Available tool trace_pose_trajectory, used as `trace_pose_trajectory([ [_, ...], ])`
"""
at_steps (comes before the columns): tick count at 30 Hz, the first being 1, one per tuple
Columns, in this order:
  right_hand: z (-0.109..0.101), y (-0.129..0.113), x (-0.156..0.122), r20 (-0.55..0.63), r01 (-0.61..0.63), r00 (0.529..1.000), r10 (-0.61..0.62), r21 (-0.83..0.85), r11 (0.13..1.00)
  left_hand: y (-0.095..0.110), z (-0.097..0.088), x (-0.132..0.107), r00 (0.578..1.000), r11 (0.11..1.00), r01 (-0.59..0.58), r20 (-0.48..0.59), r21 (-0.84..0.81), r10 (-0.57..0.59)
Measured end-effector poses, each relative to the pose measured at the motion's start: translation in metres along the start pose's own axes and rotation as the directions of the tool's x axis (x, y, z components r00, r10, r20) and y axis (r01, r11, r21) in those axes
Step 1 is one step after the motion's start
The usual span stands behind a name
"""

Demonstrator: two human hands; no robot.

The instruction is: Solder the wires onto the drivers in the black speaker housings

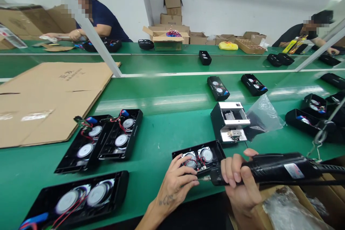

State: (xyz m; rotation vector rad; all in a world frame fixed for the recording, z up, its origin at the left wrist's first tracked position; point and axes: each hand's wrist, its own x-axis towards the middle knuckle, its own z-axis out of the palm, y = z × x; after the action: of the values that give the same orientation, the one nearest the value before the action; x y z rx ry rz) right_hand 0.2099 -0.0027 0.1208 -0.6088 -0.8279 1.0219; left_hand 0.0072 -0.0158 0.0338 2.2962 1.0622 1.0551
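My right hand (239, 179) is wrapped round a black electric screwdriver (280, 168), held level with its bit pointing left. The thumb and fingers of my left hand (179, 178) are pinched together at the tip of the bit; whatever lies between them is too small to make out. Just behind both hands, a black speaker housing (219, 147) lies open side up, with two round speakers (206, 155) and red wires inside. My left fingers overlap its near left part. Beyond it stands a screw feeder (229, 122) with a white top, beside a clear plastic bag (265, 115).
Several open speaker housings (122, 138) lie to the left, others (304, 120) at the right. Flattened cardboard (54, 100) covers the left of the green bench (156, 125). A hook (319, 140) holds the screwdriver's rear. Two people (107, 25) work across the bench.
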Motion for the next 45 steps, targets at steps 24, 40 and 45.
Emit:
trace_pose_trajectory([
  [24, -0.002, 0.008, -0.011, 0.188, 0.027, 0.982, -0.015, -0.06, 0.998, 0.008, 0.01, 0.001, 0.992, 0.958, 0.12, -0.007, 0.262, -0.122],
  [40, -0.004, 0.046, -0.018, 0.3, 0.002, 0.953, 0.041, -0.143, 0.99, -0.02, 0.027, -0.009, 0.991, 0.925, 0.085, 0.061, 0.369, -0.115],
  [45, -0.005, 0.054, -0.017, 0.325, 0.024, 0.944, 0.057, -0.241, 0.97, -0.02, 0.027, -0.01, 0.993, 0.923, 0.08, 0.056, 0.377, -0.108],
])
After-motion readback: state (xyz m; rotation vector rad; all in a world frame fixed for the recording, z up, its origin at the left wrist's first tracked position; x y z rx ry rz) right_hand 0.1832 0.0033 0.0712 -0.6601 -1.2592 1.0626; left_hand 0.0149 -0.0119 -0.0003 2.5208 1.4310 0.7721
